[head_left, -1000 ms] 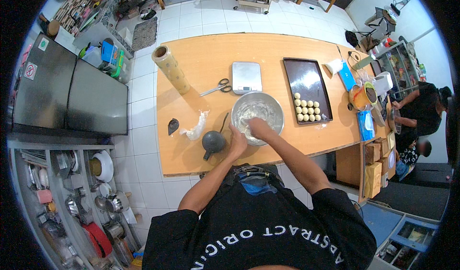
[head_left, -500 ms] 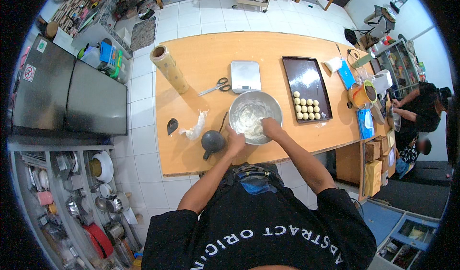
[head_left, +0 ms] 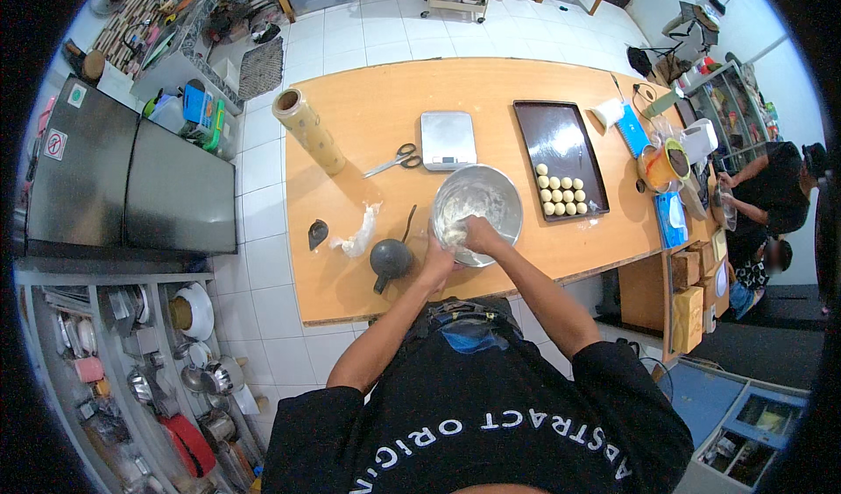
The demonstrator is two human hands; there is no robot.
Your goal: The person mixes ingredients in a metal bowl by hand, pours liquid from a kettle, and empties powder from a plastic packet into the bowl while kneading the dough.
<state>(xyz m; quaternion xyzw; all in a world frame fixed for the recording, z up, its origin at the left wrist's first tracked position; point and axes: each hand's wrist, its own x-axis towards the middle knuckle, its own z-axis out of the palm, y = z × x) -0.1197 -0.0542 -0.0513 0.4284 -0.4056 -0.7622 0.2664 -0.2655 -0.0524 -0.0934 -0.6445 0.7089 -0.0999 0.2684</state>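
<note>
A steel mixing bowl [head_left: 501, 198] stands at the near edge of the table, tipped a little, with pale floury dough [head_left: 452, 229] smeared inside it. My left hand [head_left: 440, 256] grips the bowl's near left rim. Inside the bowl, my right hand [head_left: 478, 235] is curled into the dough at the near left side; its fingertips are partly hidden. Left of the bowl sits a dark grey rounded container with a handle [head_left: 391, 258]. Beyond the bowl lies a flat kitchen scale [head_left: 447, 139], with scissors [head_left: 396, 159] beside it.
To the right, a dark baking tray [head_left: 550, 130] holds rows of dough balls [head_left: 561, 194]. A roll of cling film [head_left: 308, 130] stands at the left, near a crumpled plastic wrap [head_left: 359, 231] and a small black piece [head_left: 318, 232]. Another person [head_left: 771, 192] works at the far right.
The bowl has shifted slightly right and tipped more. My right hand has moved left within it, closer to my left hand, and the dough has gathered toward the near left side.
</note>
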